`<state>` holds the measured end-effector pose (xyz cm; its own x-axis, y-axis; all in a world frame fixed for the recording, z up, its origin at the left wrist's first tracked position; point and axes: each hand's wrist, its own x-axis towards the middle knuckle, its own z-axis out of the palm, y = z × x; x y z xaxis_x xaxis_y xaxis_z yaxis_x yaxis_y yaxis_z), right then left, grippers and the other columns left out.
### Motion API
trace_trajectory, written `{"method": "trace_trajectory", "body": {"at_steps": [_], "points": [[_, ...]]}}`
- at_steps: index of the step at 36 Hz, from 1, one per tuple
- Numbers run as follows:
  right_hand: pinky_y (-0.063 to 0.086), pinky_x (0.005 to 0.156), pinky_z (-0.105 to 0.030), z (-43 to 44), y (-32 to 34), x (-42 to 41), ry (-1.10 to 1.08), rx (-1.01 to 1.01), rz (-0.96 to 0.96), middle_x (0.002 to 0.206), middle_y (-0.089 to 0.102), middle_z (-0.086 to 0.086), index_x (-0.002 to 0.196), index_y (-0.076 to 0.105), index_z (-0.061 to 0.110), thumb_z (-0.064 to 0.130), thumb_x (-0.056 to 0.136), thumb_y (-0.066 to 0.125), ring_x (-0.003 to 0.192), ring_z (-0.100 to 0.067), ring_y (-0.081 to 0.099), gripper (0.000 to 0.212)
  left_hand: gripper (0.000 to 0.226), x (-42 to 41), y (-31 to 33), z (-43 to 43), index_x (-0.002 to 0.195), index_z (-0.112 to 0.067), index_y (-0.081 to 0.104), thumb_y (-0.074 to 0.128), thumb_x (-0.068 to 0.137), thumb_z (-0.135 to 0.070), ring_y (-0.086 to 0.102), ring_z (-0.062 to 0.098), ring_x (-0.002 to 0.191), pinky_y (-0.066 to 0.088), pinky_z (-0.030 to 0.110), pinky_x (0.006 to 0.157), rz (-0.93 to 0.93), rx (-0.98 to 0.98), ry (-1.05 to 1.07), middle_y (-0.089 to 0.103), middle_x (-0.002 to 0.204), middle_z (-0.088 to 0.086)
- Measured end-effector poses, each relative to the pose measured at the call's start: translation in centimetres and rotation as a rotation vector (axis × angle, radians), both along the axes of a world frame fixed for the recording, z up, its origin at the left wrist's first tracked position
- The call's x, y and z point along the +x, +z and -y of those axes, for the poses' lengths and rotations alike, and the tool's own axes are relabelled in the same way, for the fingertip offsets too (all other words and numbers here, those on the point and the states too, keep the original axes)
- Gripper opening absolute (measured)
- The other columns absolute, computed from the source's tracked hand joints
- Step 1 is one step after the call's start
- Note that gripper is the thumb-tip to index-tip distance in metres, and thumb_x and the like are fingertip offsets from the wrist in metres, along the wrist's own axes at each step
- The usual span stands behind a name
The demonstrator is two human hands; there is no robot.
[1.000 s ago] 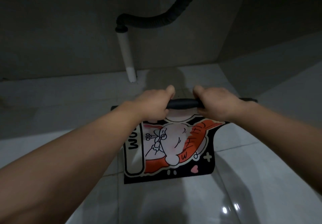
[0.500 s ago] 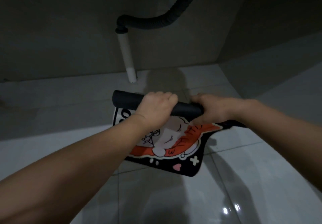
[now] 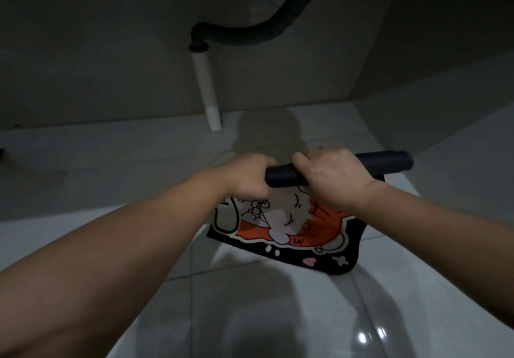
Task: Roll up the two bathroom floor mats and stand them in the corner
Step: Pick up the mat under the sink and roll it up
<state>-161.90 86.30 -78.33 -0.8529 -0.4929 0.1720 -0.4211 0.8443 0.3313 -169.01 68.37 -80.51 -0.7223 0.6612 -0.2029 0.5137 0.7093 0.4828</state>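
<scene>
A black floor mat (image 3: 289, 227) with an orange and white cartoon print is partly rolled and held above the tiled floor. Its rolled part is a dark tube whose right end (image 3: 389, 161) sticks out past my hands. My left hand (image 3: 247, 181) grips the left part of the roll. Beside it, my right hand (image 3: 331, 179) closes over the middle of the roll. The unrolled printed part hangs down below both hands. Only this one mat is in view.
A white drain pipe (image 3: 207, 93) rises from the floor at the back wall and joins a black corrugated hose (image 3: 250, 35). The wall corner (image 3: 353, 99) lies at the back right. Glossy white floor tiles (image 3: 278, 316) spread below.
The roll has shifted to the right, so its right end now sticks out past my right hand. Less of the printed mat hangs loose, and the hanging part has swung right.
</scene>
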Motion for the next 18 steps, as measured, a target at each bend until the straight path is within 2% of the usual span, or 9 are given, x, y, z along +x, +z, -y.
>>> {"method": "trace_trajectory", "body": {"at_steps": [2, 4, 6, 9, 14, 16, 18], "points": [[0.032, 0.052, -0.033, 0.0, 0.0, -0.1, -0.019, -0.009, 0.046, 0.081, 0.059, -0.010, 0.096, 0.050, 0.010, 0.026, 0.081, 0.057, 0.065, -0.030, 0.055, 0.023, 0.020, 0.1, -0.1, 0.0, 0.077, -0.029, 0.049, 0.063, 0.070, -0.016, 0.056, 0.017, 0.064, 0.038, 0.025, 0.050, -0.127, -0.013, -0.008, 0.055, 0.067, -0.005], [0.034, 0.060, -0.031, -0.2, 0.2, -0.5, -0.064, -0.041, 0.158, 0.094, 0.056, -0.007, 0.113, 0.048, 0.015, 0.049, 0.082, 0.054, 0.079, -0.027, 0.056, 0.047, 0.019, 0.4, -0.2, 0.2, 0.086, -0.025, 0.047, 0.061, 0.074, -0.021, 0.058, 0.022, 0.072, 0.037, 0.029, 0.055, -0.330, -0.046, -0.035, 0.054, 0.074, -0.004], [0.036, 0.068, -0.029, -0.6, 0.7, -1.0, -0.119, -0.138, 0.325, 0.103, 0.052, -0.005, 0.128, 0.040, 0.021, 0.059, 0.081, 0.049, 0.090, -0.026, 0.055, 0.060, 0.022, 0.8, -0.6, 0.2, 0.093, -0.019, 0.047, 0.062, 0.076, -0.023, 0.059, 0.026, 0.078, 0.032, 0.031, 0.057, -0.554, -0.055, -0.043, 0.058, 0.085, 0.002], [0.042, 0.072, -0.032, -1.2, 1.5, -1.7, -0.157, -0.315, 0.543, 0.100, 0.048, -0.002, 0.119, 0.048, 0.026, 0.053, 0.083, 0.052, 0.090, -0.023, 0.053, 0.046, 0.030, 1.4, -1.1, 0.1, 0.099, -0.015, 0.050, 0.063, 0.075, -0.026, 0.058, 0.026, 0.081, 0.028, 0.031, 0.058, -0.759, -0.061, -0.041, 0.060, 0.095, 0.006], [0.052, 0.072, -0.036, -1.2, 1.8, -2.2, -0.242, -0.500, 0.753, 0.096, 0.063, -0.001, 0.112, 0.055, 0.025, 0.042, 0.073, 0.069, 0.083, -0.018, 0.061, 0.044, 0.035, 1.8, -0.9, -0.1, 0.091, -0.012, 0.055, 0.073, 0.065, -0.026, 0.058, 0.027, 0.071, 0.029, 0.031, 0.059, -0.920, 0.013, -0.054, 0.060, 0.082, 0.006], [0.050, 0.064, -0.032, -1.0, 1.4, -2.3, -0.268, -0.495, 0.749, 0.087, 0.065, 0.003, 0.101, 0.056, 0.027, 0.037, 0.073, 0.069, 0.078, -0.017, 0.062, 0.033, 0.038, 1.8, -1.1, -0.1, 0.089, -0.012, 0.055, 0.076, 0.061, -0.029, 0.058, 0.027, 0.069, 0.030, 0.031, 0.058, -0.946, 0.014, -0.060, 0.060, 0.079, 0.006], [0.040, 0.054, -0.029, -0.8, 0.9, -2.2, -0.243, -0.406, 0.626, 0.076, 0.061, 0.004, 0.089, 0.053, 0.028, 0.034, 0.075, 0.065, 0.073, -0.021, 0.061, 0.020, 0.046, 1.4, -1.1, 0.0, 0.095, -0.015, 0.051, 0.074, 0.063, -0.038, 0.059, 0.026, 0.073, 0.027, 0.030, 0.059, -0.883, -0.010, -0.056, 0.061, 0.085, 0.004]]}}
